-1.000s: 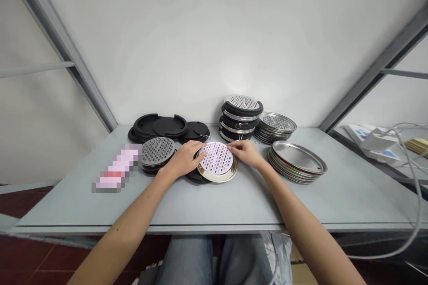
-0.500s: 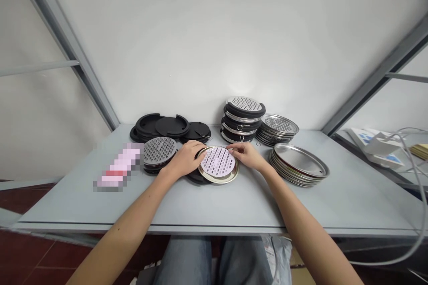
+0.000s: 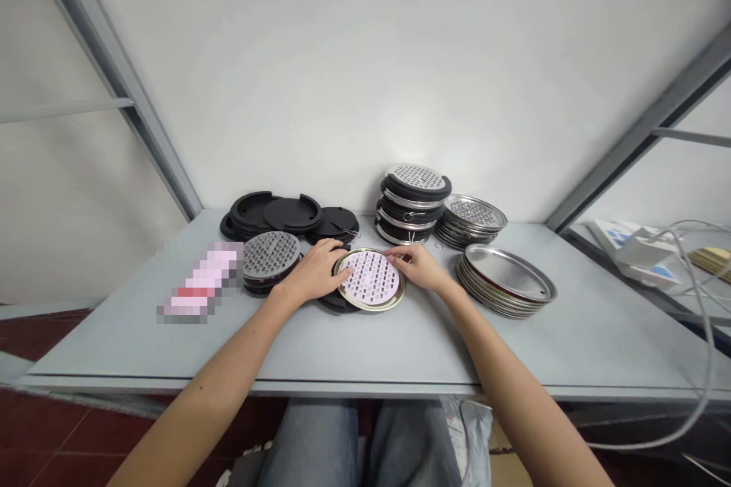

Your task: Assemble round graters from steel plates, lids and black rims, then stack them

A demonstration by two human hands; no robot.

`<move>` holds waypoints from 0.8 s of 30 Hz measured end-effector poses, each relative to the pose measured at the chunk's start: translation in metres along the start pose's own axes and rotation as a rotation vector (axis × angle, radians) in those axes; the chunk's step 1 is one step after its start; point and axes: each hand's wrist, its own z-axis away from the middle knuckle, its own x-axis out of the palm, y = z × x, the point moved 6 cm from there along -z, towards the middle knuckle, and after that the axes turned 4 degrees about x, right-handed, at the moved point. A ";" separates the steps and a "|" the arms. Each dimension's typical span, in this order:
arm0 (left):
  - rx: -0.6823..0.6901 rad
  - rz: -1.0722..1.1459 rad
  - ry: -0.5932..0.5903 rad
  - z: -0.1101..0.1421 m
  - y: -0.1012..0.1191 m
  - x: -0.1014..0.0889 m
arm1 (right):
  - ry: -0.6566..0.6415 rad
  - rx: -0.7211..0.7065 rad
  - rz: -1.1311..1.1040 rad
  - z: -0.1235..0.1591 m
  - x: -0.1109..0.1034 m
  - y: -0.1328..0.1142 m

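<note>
Lilac single disc (image 3: 370, 278) in one dish (image 3: 381, 308), two hands (image 3: 317, 270) (image 3: 421, 267) at its edge (grip unclear)

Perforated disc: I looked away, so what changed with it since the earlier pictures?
The perforated disc has come down toward the person and now lies within the rim of the metal dish. The left hand and right hand stay at it; the stacked plates stayed put.
</note>
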 end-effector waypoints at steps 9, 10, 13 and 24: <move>0.013 -0.005 -0.012 0.000 0.002 0.001 | 0.088 -0.038 0.222 0.004 0.000 -0.008; 0.014 0.001 -0.011 0.000 0.002 0.001 | 0.086 -0.047 0.220 0.004 0.000 -0.010; 0.007 0.008 -0.022 0.000 0.001 0.002 | 0.081 -0.064 0.179 0.005 0.000 -0.017; 0.070 0.086 -0.049 -0.002 0.015 -0.001 | 0.006 0.006 -0.335 0.002 0.001 -0.012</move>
